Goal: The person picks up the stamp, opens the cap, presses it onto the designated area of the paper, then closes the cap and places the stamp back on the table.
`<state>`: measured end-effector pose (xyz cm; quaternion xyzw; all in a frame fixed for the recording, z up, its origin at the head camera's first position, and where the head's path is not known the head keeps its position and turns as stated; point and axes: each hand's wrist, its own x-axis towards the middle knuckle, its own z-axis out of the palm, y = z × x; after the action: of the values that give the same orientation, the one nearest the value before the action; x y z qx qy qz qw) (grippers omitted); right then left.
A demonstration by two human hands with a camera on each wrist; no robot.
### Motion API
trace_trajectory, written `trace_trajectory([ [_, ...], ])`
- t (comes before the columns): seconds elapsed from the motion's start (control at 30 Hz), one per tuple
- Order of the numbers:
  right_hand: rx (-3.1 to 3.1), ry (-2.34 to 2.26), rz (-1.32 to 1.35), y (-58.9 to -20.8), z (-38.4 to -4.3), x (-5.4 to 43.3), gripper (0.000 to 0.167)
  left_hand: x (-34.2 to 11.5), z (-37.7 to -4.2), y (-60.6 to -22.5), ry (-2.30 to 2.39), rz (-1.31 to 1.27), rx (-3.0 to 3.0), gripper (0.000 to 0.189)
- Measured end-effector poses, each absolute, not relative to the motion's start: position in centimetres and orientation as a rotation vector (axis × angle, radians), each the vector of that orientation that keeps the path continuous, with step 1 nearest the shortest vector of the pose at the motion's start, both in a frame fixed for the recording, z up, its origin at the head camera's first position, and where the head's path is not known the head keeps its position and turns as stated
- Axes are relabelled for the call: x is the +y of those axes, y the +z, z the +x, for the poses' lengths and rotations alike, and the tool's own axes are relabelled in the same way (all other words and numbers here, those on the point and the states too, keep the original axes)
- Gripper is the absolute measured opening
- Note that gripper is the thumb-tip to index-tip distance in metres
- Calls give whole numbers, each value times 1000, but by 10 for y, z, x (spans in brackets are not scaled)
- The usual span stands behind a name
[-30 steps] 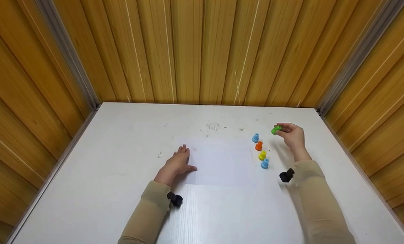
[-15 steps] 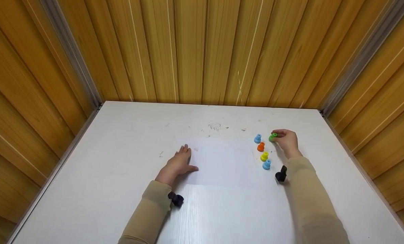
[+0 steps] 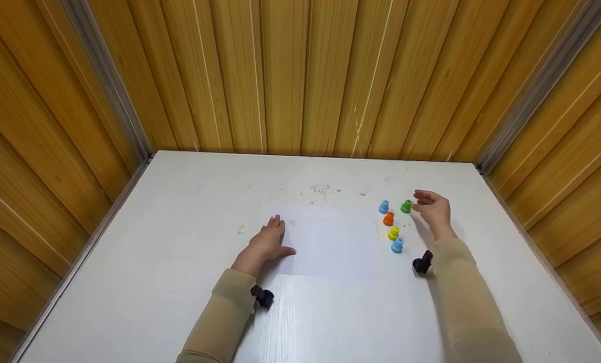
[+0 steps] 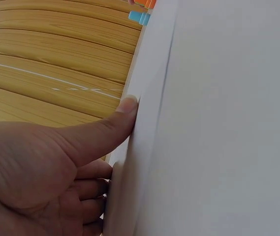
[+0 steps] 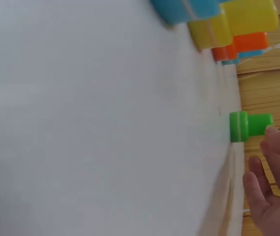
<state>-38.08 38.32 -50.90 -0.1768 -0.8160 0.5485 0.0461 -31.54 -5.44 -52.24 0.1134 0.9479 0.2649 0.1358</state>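
Note:
A small green plastic peg [image 3: 406, 206], wide at the base with a narrower stem, stands upright on the white table. Just to its right is my right hand [image 3: 434, 209], fingers loosely bent and holding nothing; the right wrist view has the thumb tip close by the peg's stem [image 5: 260, 125]. My left hand [image 3: 266, 242] rests at the left edge of a white paper sheet [image 3: 333, 242], fingers pointing away and thumb out over the sheet. Beyond the sheet's right side, a slanting row holds a blue peg [image 3: 384, 206], an orange peg [image 3: 388, 219], a yellow peg [image 3: 394, 233] and a nearer blue peg [image 3: 397, 245].
The white table [image 3: 129, 282] bears dark scuffs [image 3: 319, 189] toward the back. Wood-patterned panels [image 3: 280, 75] wall in its back and both sides, with grey metal posts [image 3: 111, 80] at the corners. A small black camera sits on each wrist.
My right hand has brought the green peg down, toward the row, stood it on the table and let go, then drawn back slightly to the right. The left hand keeps its place.

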Motion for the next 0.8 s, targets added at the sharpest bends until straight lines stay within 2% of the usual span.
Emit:
trace_trajectory([
  [0.13, -2339, 1766, -547, -500, -367, 386, 50, -55, -315, -522, 782, 316, 2745, 94],
  [0.37, -2397, 2249, -397, -495, -330, 395, 67, -55, -315, -523, 792, 296, 2730, 95],
  [0.6, -2658, 2202, -105, -504, -309, 396, 43, -54, -315, -521, 772, 318, 2743, 96],
  [0.8, -2792, 2042, -114, -510, -303, 391, 45, -53, -315, -522, 779, 317, 2742, 95],
])
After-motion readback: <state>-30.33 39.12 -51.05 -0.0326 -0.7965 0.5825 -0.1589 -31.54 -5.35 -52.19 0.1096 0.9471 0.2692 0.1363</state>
